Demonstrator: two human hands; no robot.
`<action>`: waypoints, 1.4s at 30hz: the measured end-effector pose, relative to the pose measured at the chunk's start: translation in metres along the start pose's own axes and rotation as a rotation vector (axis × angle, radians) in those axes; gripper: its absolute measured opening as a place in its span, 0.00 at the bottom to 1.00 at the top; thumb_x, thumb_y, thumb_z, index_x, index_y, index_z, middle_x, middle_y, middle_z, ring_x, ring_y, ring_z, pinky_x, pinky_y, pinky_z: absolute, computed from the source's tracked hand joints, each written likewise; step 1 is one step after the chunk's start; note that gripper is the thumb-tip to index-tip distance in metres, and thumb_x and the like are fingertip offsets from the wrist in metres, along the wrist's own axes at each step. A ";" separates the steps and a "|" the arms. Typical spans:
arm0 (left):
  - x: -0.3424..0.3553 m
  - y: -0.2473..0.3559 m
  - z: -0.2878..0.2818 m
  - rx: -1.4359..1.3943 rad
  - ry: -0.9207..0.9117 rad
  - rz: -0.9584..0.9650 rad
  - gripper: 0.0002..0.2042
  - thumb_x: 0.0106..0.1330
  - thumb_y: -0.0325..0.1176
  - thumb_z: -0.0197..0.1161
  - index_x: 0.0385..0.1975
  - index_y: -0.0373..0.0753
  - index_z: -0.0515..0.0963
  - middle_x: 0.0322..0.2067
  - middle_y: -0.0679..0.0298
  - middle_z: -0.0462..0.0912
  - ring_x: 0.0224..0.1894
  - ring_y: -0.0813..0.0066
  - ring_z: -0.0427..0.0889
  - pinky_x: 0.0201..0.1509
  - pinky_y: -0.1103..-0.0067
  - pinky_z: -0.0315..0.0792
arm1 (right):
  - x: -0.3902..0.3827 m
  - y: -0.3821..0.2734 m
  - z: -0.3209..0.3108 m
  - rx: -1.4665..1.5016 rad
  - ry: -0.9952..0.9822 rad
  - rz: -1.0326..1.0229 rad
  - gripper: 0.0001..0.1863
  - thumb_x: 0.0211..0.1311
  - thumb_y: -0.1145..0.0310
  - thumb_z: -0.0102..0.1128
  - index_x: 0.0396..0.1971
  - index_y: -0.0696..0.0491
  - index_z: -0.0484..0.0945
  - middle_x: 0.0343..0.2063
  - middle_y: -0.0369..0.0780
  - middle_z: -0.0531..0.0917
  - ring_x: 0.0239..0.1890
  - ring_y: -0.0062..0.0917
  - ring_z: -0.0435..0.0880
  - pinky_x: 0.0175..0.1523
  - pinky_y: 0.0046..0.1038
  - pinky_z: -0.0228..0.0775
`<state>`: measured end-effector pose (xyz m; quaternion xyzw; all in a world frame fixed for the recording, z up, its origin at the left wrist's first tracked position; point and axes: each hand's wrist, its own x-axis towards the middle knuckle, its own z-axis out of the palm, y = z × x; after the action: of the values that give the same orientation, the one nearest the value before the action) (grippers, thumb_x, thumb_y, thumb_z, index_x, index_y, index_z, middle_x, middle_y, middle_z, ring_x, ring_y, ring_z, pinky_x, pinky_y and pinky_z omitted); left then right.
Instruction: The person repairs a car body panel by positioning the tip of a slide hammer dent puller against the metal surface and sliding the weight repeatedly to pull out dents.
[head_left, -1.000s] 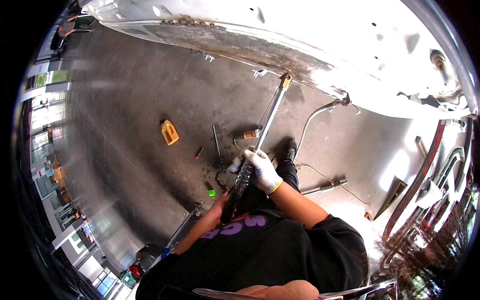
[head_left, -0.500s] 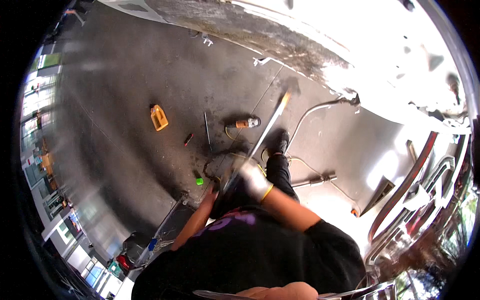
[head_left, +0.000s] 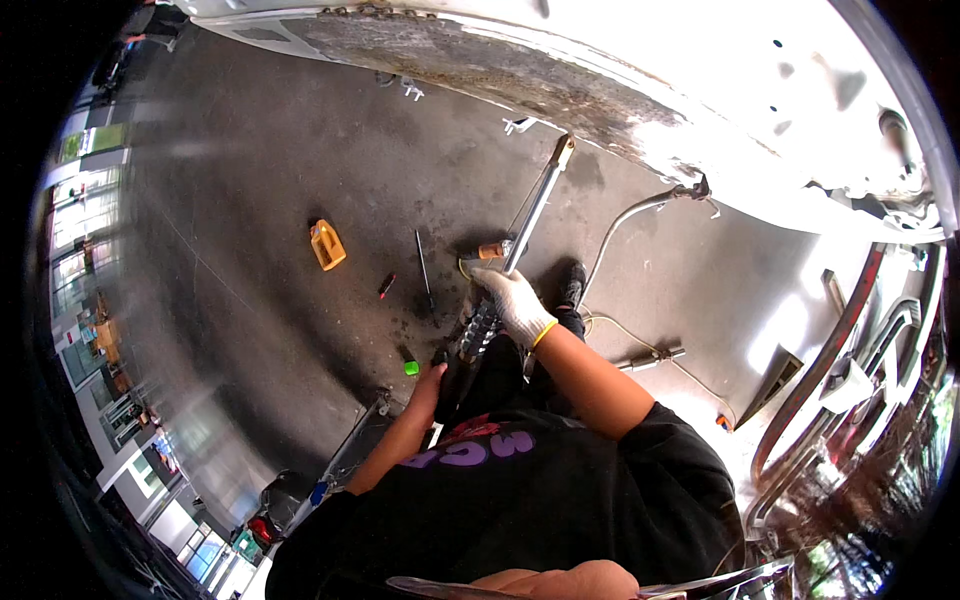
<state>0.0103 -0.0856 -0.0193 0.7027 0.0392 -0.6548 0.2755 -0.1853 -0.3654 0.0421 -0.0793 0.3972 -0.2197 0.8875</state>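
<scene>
My right hand, in a white glove with yellow cuff, is closed around a long tool near where its silver rod meets a black, ribbed lower body. The rod slants up to a brass-coloured end fitting, beside the lower edge of a white vehicle panel with a dark, dirty strip; whether they touch I cannot tell. My left hand grips the tool's black lower part, its fingers partly hidden. An orange power tool lies on the floor beyond my hands.
On the concrete floor lie a yellow jug, a thin bar, a small red tool, a green object and a hose. Curved trim pieces are at the right. A person is far at the upper left.
The tool and my gloved right hand blurred as they shifted lower half a second ago; now the rod's end is higher, near the panel edge. My view has also shifted slightly.
</scene>
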 end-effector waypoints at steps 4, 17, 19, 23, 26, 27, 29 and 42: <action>-0.028 0.057 0.045 0.062 -0.129 -0.301 0.20 0.77 0.54 0.56 0.51 0.44 0.82 0.38 0.63 0.87 0.34 0.67 0.87 0.36 0.71 0.83 | 0.000 -0.015 -0.016 0.031 0.074 -0.016 0.14 0.76 0.62 0.61 0.49 0.58 0.82 0.31 0.39 0.85 0.27 0.27 0.85 0.36 0.32 0.79; -0.032 0.050 0.029 0.043 -0.081 -0.122 0.20 0.79 0.53 0.54 0.64 0.52 0.70 0.43 0.62 0.84 0.35 0.65 0.86 0.28 0.65 0.80 | 0.011 0.001 -0.024 0.131 0.081 -0.074 0.13 0.78 0.65 0.60 0.38 0.60 0.81 0.25 0.44 0.84 0.23 0.36 0.85 0.33 0.39 0.81; -0.039 0.059 0.038 0.049 -0.123 -0.095 0.20 0.79 0.52 0.54 0.64 0.52 0.71 0.44 0.62 0.84 0.36 0.64 0.86 0.28 0.65 0.80 | 0.004 -0.004 -0.021 0.149 0.064 -0.068 0.13 0.78 0.65 0.59 0.38 0.60 0.81 0.24 0.44 0.84 0.23 0.37 0.85 0.33 0.39 0.81; -0.048 0.067 0.056 0.010 -0.034 -0.106 0.21 0.79 0.54 0.56 0.59 0.46 0.72 0.34 0.67 0.80 0.24 0.74 0.83 0.22 0.74 0.80 | 0.000 -0.008 -0.023 0.110 0.046 -0.048 0.11 0.75 0.66 0.61 0.44 0.59 0.83 0.27 0.41 0.84 0.25 0.31 0.84 0.34 0.34 0.78; -0.040 0.050 0.034 0.018 -0.054 -0.102 0.22 0.79 0.53 0.56 0.64 0.48 0.70 0.41 0.63 0.81 0.31 0.68 0.84 0.26 0.70 0.80 | -0.006 -0.016 -0.011 0.053 0.057 -0.047 0.11 0.75 0.65 0.61 0.42 0.58 0.83 0.27 0.40 0.84 0.27 0.28 0.84 0.35 0.32 0.77; -0.036 0.045 0.028 0.030 -0.089 -0.103 0.24 0.79 0.52 0.56 0.68 0.50 0.68 0.48 0.59 0.83 0.38 0.63 0.86 0.29 0.66 0.81 | -0.007 -0.016 -0.009 0.051 0.053 -0.047 0.11 0.75 0.65 0.61 0.42 0.58 0.83 0.27 0.40 0.84 0.27 0.28 0.84 0.35 0.32 0.77; -0.047 0.062 0.050 0.060 -0.079 -0.103 0.20 0.81 0.53 0.54 0.62 0.48 0.71 0.42 0.63 0.82 0.33 0.68 0.84 0.30 0.69 0.81 | -0.009 -0.016 -0.013 0.053 0.113 -0.032 0.10 0.75 0.65 0.62 0.42 0.58 0.84 0.28 0.39 0.84 0.29 0.26 0.84 0.36 0.30 0.76; -0.037 0.050 0.016 0.020 -0.115 -0.216 0.24 0.79 0.49 0.58 0.71 0.50 0.67 0.49 0.61 0.84 0.39 0.66 0.86 0.30 0.68 0.82 | 0.001 -0.012 -0.006 0.123 0.039 -0.066 0.15 0.78 0.63 0.60 0.32 0.58 0.78 0.22 0.43 0.82 0.22 0.37 0.84 0.33 0.42 0.82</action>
<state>0.0115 -0.1232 0.0328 0.6583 0.0921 -0.7204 0.1981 -0.1931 -0.3759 0.0411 -0.0333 0.3975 -0.2742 0.8750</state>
